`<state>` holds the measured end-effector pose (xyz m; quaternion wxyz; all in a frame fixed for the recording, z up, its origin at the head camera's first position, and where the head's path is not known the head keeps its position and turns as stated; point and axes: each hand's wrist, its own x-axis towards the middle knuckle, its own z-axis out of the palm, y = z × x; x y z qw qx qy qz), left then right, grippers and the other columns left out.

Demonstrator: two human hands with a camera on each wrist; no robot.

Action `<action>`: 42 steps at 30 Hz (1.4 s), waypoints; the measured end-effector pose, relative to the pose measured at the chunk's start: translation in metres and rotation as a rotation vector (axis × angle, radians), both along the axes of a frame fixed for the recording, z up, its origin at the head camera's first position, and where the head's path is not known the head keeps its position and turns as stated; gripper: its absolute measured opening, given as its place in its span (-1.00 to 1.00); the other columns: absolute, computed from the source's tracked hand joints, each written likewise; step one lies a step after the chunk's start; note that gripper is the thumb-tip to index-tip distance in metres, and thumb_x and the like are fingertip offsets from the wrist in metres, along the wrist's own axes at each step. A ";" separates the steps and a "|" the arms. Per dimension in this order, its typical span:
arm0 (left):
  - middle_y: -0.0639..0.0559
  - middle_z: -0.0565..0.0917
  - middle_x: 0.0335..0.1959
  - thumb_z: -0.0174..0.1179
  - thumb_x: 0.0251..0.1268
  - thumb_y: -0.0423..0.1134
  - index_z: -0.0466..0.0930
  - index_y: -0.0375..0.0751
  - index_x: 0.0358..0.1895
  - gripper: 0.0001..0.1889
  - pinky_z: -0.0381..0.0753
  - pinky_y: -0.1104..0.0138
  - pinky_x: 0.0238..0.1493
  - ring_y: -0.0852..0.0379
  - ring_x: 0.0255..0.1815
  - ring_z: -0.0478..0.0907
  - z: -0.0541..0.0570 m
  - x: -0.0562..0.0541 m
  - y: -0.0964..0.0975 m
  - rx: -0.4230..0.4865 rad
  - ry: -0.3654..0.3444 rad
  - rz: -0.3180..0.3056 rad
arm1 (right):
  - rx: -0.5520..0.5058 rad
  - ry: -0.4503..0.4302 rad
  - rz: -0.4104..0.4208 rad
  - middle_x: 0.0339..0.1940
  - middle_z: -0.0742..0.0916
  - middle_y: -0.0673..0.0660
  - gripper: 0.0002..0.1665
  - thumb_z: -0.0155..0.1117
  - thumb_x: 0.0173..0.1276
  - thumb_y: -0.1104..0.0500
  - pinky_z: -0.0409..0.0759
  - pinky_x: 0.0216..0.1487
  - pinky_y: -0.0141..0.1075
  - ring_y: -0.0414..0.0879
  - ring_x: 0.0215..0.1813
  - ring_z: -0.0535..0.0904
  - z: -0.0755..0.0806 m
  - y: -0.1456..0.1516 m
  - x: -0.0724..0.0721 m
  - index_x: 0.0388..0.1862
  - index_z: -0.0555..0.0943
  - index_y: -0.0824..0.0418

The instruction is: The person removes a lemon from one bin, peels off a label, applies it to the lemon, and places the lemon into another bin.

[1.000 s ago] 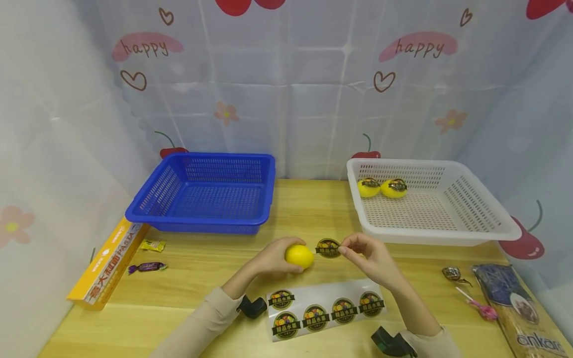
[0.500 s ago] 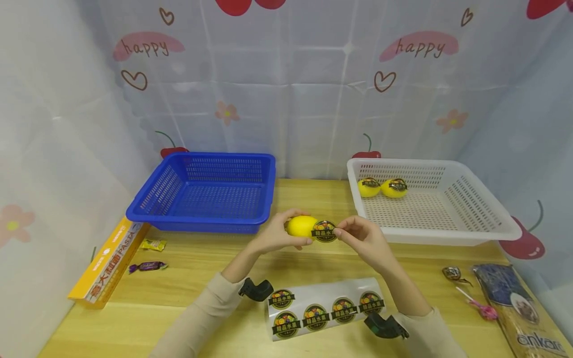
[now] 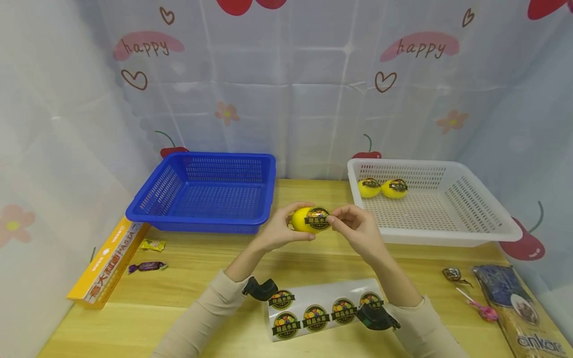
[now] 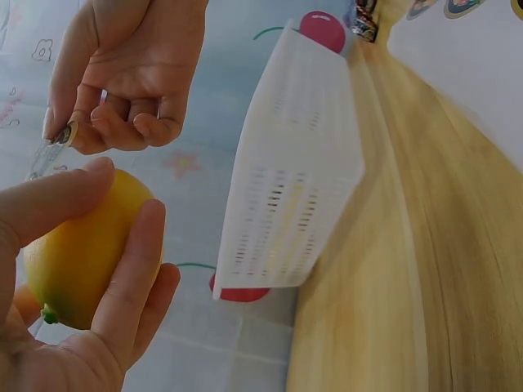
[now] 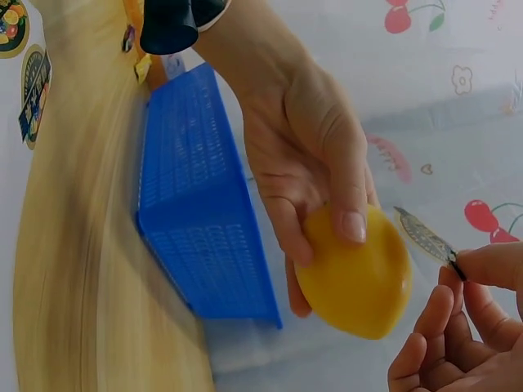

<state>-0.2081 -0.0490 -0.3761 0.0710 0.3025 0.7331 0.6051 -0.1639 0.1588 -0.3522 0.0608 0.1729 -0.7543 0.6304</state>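
Note:
My left hand (image 3: 278,229) grips a yellow lemon (image 3: 301,220) above the table, thumb and fingers curled round it. Its green stem tip shows in the left wrist view, where the lemon (image 4: 86,253) fills the palm. Between thumb and forefinger, my right hand (image 3: 358,231) pinches the edge of a round black fruit sticker (image 3: 317,219). In the head view the sticker overlaps the lemon's right side. The right wrist view has the sticker (image 5: 426,235) beside the lemon (image 5: 355,273); whether they touch I cannot tell.
A sheet of several stickers (image 3: 322,293) lies in front. The blue basket (image 3: 201,220) stands back left; the white basket (image 3: 440,236) back right holds two stickered lemons (image 3: 394,189). Candies (image 3: 147,267) and a pasta box (image 3: 107,263) lie left; a lollipop (image 3: 485,312) and bag (image 3: 521,308) right.
Both hands have risen away from the table's front with the lemon and sticker. The right hand has moved left, bringing the sticker from beside the lemon to over its right side.

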 end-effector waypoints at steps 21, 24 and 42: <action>-0.39 0.36 0.15 0.07 0.37 -0.35 0.21 -0.38 0.34 -0.49 0.62 0.06 -0.09 -0.15 0.01 0.54 0.003 0.003 0.004 0.177 -0.163 -0.138 | 0.060 0.038 -0.076 -0.34 0.65 0.26 -0.83 0.27 0.27 0.31 0.59 -0.27 -0.43 -0.15 -0.34 0.59 -0.003 -0.009 0.000 -0.28 0.57 0.45; -0.44 0.32 0.18 -0.04 0.44 -0.35 0.19 -0.43 0.34 -0.53 0.58 -0.03 -0.07 -0.26 0.05 0.52 0.003 0.004 0.004 0.211 -0.192 -0.155 | 0.070 0.046 -0.082 -0.34 0.66 0.26 -0.83 0.28 0.27 0.30 0.59 -0.27 -0.43 -0.16 -0.35 0.59 -0.003 -0.009 0.000 -0.28 0.58 0.44; -0.41 0.30 0.21 -0.05 0.42 -0.42 0.21 -0.44 0.32 -0.56 0.60 0.00 -0.08 -0.27 0.06 0.50 0.002 0.006 0.005 0.215 -0.166 -0.123 | 0.148 0.193 -0.145 -0.46 0.73 0.31 -0.71 0.35 0.17 0.37 0.61 -0.47 -0.43 -0.14 -0.56 0.65 0.001 -0.004 0.002 -0.12 0.58 0.44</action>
